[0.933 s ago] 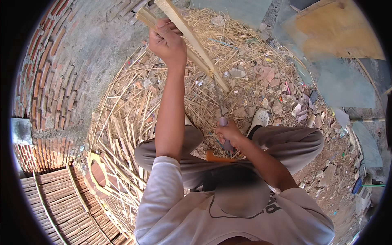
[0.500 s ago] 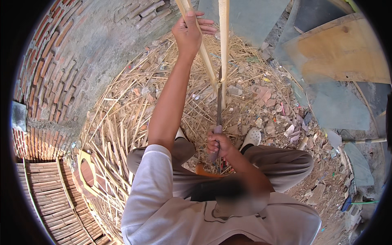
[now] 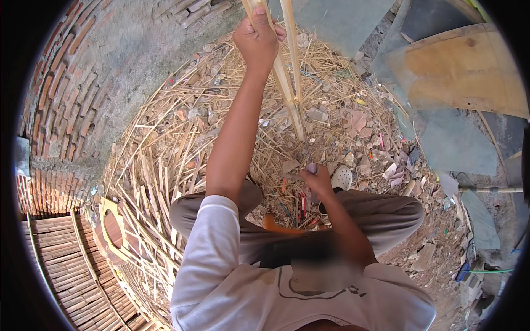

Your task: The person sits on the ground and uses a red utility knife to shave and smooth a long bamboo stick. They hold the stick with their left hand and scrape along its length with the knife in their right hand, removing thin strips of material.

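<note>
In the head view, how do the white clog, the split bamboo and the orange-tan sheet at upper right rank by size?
1. Orange-tan sheet
2. Split bamboo, cut off by the frame
3. White clog

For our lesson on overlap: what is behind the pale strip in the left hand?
Dry slivers and rubble show on the ground beyond the pale strip. Whatever its width and the left hand cover cannot be seen.

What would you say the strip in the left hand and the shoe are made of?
The strip is probably split bamboo, unpainted: pale, straight and long. The shoe may be moulded foam or rubber, matt and pale, judging by its rounded, holed upper.
</note>
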Available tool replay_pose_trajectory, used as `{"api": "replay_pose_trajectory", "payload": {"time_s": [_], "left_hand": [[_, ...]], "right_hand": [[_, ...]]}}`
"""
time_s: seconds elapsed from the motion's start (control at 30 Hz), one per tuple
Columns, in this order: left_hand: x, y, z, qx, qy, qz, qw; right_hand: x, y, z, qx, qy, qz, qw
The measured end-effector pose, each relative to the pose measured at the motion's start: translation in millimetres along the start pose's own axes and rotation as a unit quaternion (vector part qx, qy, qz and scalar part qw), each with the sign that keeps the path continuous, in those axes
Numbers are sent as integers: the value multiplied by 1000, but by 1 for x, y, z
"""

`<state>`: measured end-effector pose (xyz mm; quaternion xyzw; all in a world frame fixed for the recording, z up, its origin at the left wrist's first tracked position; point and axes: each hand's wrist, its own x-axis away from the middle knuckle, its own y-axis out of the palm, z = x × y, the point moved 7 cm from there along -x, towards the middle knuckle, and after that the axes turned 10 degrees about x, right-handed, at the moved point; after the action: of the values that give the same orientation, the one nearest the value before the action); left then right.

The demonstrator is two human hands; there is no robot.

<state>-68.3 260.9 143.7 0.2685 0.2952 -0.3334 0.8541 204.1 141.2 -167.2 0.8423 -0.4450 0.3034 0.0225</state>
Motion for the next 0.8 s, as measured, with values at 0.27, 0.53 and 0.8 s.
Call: {"api": "replay_pose_trajectory", "payload": {"time_s": [0.27,0.53,0.8], "left_hand": [[55,27,56,-148,77,46,985],[26,-8,23,-198,67,95,973],[24,10,37,-215,142,54,965]], "right_hand": [[-34,4,71,191,13,170,967],[16,54,27,-287,90,-205,931],[-7,33,37,-157,46,-105,981]]}}
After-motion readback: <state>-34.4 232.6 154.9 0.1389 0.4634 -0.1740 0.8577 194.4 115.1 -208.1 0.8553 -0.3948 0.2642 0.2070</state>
